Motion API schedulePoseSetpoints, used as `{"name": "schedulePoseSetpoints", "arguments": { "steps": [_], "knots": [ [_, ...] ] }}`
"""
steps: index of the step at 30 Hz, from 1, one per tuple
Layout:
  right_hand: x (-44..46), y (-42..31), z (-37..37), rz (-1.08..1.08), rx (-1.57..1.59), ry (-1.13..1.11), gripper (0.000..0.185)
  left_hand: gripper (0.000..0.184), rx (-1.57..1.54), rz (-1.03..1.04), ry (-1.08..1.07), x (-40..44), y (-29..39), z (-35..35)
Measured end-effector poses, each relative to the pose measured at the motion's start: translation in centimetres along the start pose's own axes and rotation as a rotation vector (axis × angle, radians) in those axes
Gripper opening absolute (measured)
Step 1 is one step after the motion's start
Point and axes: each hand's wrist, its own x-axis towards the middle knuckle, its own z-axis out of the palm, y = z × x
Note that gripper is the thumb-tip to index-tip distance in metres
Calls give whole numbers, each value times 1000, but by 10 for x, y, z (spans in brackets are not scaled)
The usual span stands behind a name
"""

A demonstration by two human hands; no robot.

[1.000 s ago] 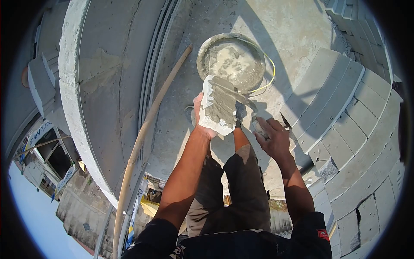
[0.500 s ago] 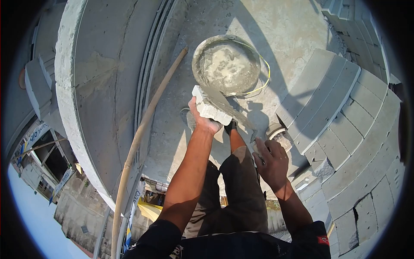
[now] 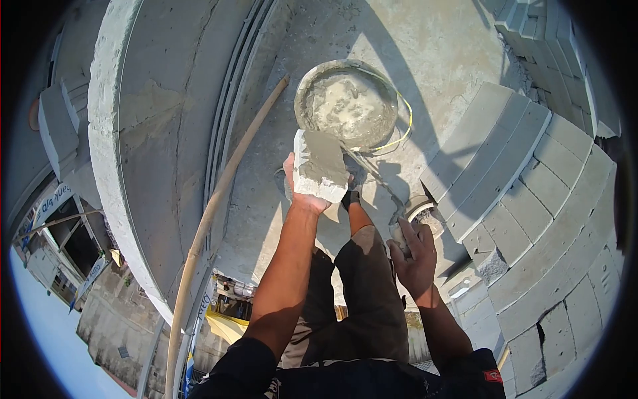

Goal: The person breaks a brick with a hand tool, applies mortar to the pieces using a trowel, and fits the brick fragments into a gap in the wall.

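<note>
My left hand [image 3: 307, 198] grips a white block [image 3: 319, 187] from its left side and from below. Grey mortar [image 3: 321, 154] covers much of the block's upper face. My right hand [image 3: 413, 256] is closed on the handle of a trowel [image 3: 375, 174], whose thin blade, seen nearly edge-on, points up and left toward the block's right side. Just beyond the block stands a round basin [image 3: 302, 100] of wet mortar, with a yellow cord [image 3: 409, 123] along its right rim.
A long wooden pole [image 3: 219, 199] leans at the left beside a curved concrete wall [image 3: 149, 133]. Stacked grey blocks [image 3: 518, 206] rise at the right. A small round container [image 3: 425, 211] stands beyond my right hand. Rooftops and a yellow sheet [image 3: 226, 327] show below left.
The block was tilted away and now shows its mortared face again, which looks smoother. The trowel has moved off that face to its right, and my right hand is slightly lower.
</note>
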Motion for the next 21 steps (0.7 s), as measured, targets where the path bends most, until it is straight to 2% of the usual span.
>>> {"name": "schedulePoseSetpoints", "arguments": {
  "steps": [1, 2, 6, 8, 11, 12, 14, 16, 19, 20, 21],
  "knots": [
    [12, 10, 10, 39, 3, -6, 51, 75, -45, -24, 100, -8, 2, 3],
    [27, 16, 18, 66, -82, -48, 51, 75, -49, -16, 96, -17, 2, 4],
    [87, 46, 76, 39, -321, -116, 58, 72, -110, -48, 53, -56, 8, 5],
    [104, 52, 108, 32, -497, -249, 66, 77, -108, -89, -70, -83, 9, -2],
    [115, 39, 134, -56, -598, -409, 69, 78, -215, -24, -91, -121, 1, -16],
    [115, 40, 144, -94, -605, -415, 69, 78, -242, -3, -109, -133, 0, -22],
    [113, 43, 157, 13, -511, -439, 69, 78, -315, 37, -130, -163, -6, -36],
    [109, 48, 153, -54, -494, -459, 70, 77, -428, 117, -47, -190, -25, -66],
    [105, 65, 148, -144, -471, -439, 65, 67, -443, 153, -78, -244, -41, -72],
    [112, 83, 148, -169, -476, -514, 65, 66, -468, 165, -87, -257, -54, -88],
    [103, 62, 133, -165, -457, -430, 63, 66, -472, 193, -82, -271, -63, -104]
  ]
}}
